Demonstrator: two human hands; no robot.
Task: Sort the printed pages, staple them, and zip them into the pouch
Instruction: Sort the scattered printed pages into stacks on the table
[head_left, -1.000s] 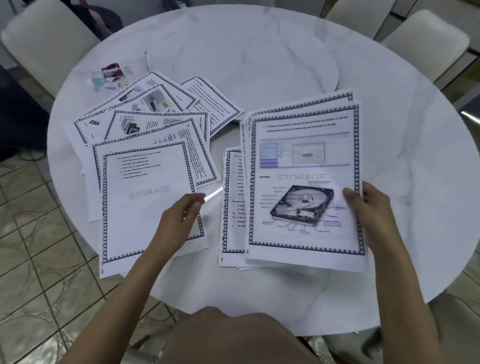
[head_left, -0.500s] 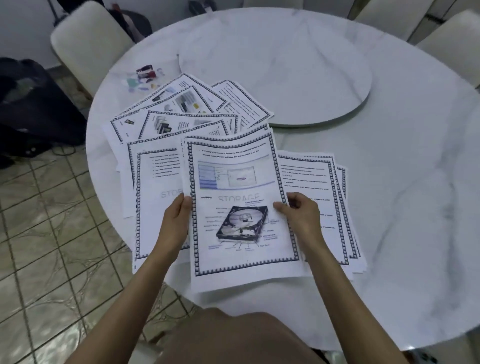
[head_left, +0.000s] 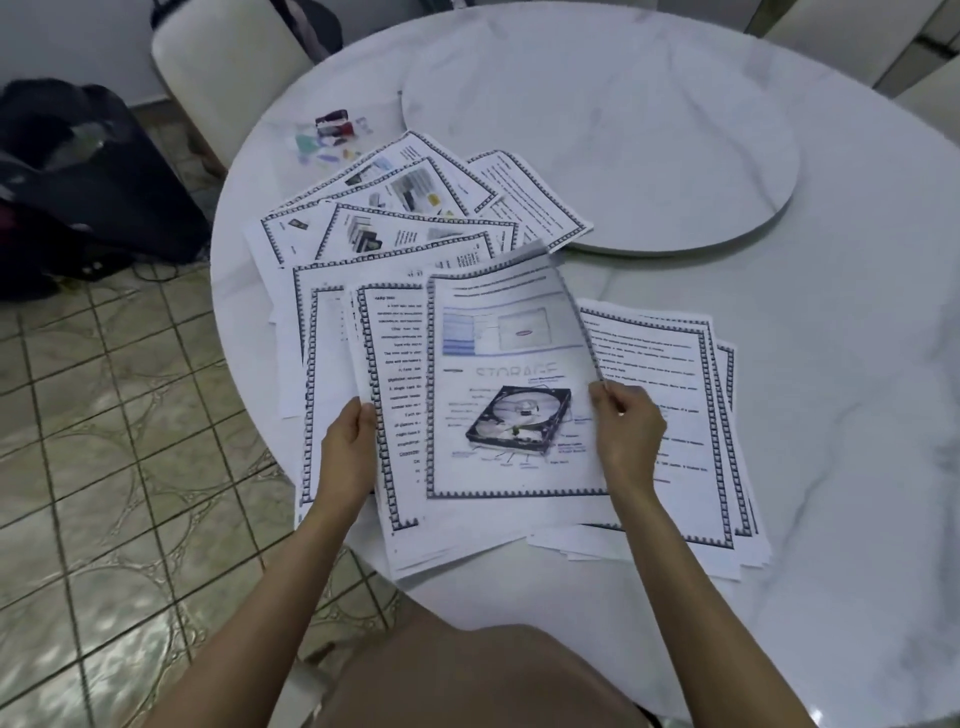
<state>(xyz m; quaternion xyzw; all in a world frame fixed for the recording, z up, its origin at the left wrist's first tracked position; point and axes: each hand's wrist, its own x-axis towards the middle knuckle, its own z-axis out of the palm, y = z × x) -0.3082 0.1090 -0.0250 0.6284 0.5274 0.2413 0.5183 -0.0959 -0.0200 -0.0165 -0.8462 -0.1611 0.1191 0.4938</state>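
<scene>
A person sat at a round white marble table (head_left: 831, 415), seen from above. The left hand (head_left: 349, 447) gripped the left edge of a text page (head_left: 400, 364), thumb on top and fingers curled beneath. The right hand (head_left: 626, 431) pinched the right edge of the hard-drive page (head_left: 511, 395), which lay over the text page, offset to its right, with its top edge curling upward.

A loose stack (head_left: 675, 395) lay flat just beside the right hand, and more pages (head_left: 405, 218) fanned out beyond the left hand. Small coloured items (head_left: 332, 132) lay past them, too blurred to tell whether the stapler or pouch was among them.

With so light a pinch, the hard-drive page could probably slip and land on the wrong pile, muddling the order. The held sheets reached the table's near edge, so a nudge from a forearm might send them onto the tiled floor (head_left: 130, 467).
</scene>
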